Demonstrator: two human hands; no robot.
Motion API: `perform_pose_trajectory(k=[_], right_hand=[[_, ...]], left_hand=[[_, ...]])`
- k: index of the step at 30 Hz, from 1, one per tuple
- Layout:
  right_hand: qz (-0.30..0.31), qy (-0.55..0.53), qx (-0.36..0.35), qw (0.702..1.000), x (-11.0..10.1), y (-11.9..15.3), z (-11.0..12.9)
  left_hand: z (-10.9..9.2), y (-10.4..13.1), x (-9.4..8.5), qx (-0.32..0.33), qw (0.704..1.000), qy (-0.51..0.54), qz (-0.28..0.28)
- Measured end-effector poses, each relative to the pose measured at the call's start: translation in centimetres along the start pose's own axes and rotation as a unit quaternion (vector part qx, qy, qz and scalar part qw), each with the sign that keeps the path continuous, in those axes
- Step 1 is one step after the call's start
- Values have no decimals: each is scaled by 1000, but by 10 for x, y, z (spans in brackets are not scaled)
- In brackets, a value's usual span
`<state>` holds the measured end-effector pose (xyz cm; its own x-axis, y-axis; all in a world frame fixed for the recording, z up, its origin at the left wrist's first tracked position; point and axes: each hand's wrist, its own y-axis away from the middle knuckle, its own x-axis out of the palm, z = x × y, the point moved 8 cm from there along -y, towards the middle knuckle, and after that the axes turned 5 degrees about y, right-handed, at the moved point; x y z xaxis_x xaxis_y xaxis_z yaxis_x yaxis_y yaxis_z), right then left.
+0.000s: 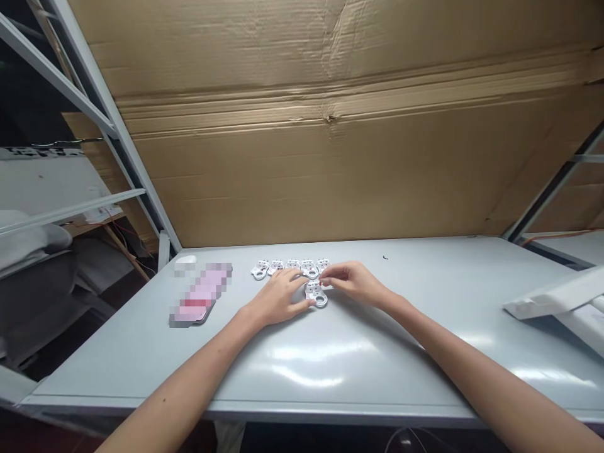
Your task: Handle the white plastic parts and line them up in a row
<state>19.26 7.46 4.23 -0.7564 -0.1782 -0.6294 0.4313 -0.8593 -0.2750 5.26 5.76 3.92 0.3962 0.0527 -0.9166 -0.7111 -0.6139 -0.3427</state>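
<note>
In front of me a white plastic bracket (316,294) with a round ring at its near end lies on the table. My left hand (279,297) is beside it, thumb and fingers curved around its left side and gripping it. My right hand (356,282) reaches in from the right, thumb and index finger pinched at the bracket's upper edge. A tiny red piece (320,284) shows at those fingertips; its kind is too small to make out. Behind the hands stands a row of several similar white brackets (260,270), partly covered by my fingers.
A phone-like pink object (204,294), blurred, lies on the left of the grey table (377,371), with a white rounded item (187,261) behind it. White foam-like bars (557,296) lie at the right. A cardboard wall (330,182) closes the back; metal posts (136,163) frame the sides.
</note>
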Motion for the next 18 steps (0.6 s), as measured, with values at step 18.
perform_pose_trajectory(k=[18], right_hand=[[7,227,-174,958,22,5,11]], left_hand=[[7,1,6,12,1000,1,-8]])
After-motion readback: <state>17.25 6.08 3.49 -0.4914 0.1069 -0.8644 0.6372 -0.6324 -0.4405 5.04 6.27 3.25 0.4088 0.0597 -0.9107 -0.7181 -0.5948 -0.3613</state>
